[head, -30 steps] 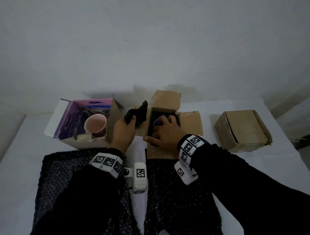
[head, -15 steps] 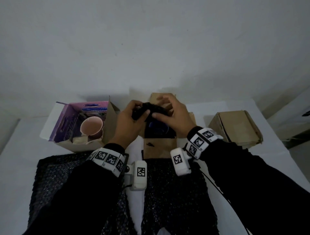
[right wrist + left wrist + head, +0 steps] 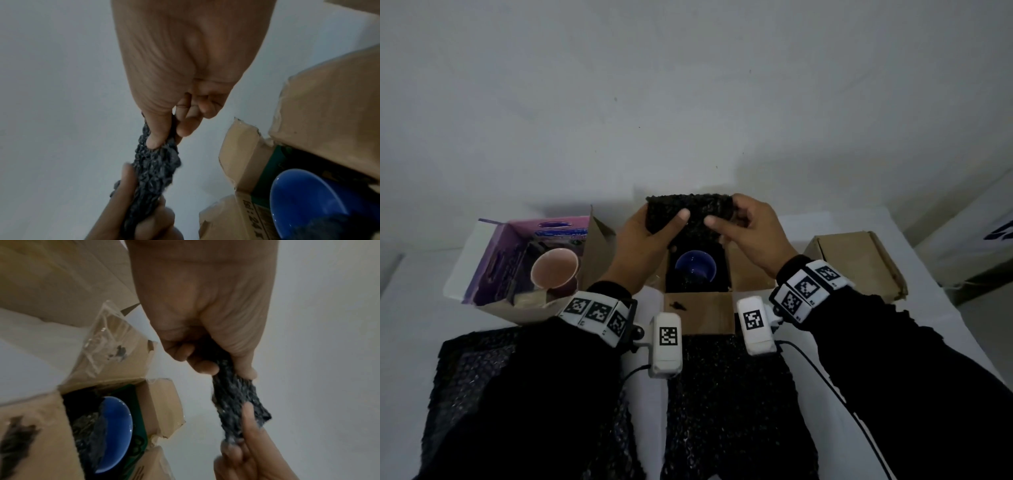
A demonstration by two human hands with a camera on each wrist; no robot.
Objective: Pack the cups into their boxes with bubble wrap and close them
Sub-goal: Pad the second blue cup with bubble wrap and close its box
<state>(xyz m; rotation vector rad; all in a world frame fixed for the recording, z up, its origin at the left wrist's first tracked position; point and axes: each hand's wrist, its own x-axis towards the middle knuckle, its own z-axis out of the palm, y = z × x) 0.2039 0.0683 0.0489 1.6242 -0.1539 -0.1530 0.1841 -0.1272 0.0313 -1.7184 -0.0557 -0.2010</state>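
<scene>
A blue cup point(image 3: 695, 270) sits inside the open brown box point(image 3: 698, 311) in the middle of the table, with dark wrap around it. Above the box both hands stretch a small black piece of bubble wrap point(image 3: 690, 214) flat between them. My left hand point(image 3: 654, 229) pinches its left edge with thumb on top. My right hand point(image 3: 743, 222) pinches its right edge. The wrist views show the same piece of bubble wrap point(image 3: 236, 400) point(image 3: 154, 172) gripped by each hand, and the blue cup point(image 3: 115, 433) point(image 3: 304, 203) below. A pink cup point(image 3: 554, 272) lies in the open purple box point(image 3: 493, 260) at the left.
A closed brown box point(image 3: 859, 267) stands at the right. Two large black bubble wrap sheets point(image 3: 736, 411) point(image 3: 469, 377) lie flat on the white table point(image 3: 410, 325) near me. A white wall is just behind the boxes.
My right hand left the cup in the box and rose to join the left. Together they spread the crumpled black piece out flat above the open box.
</scene>
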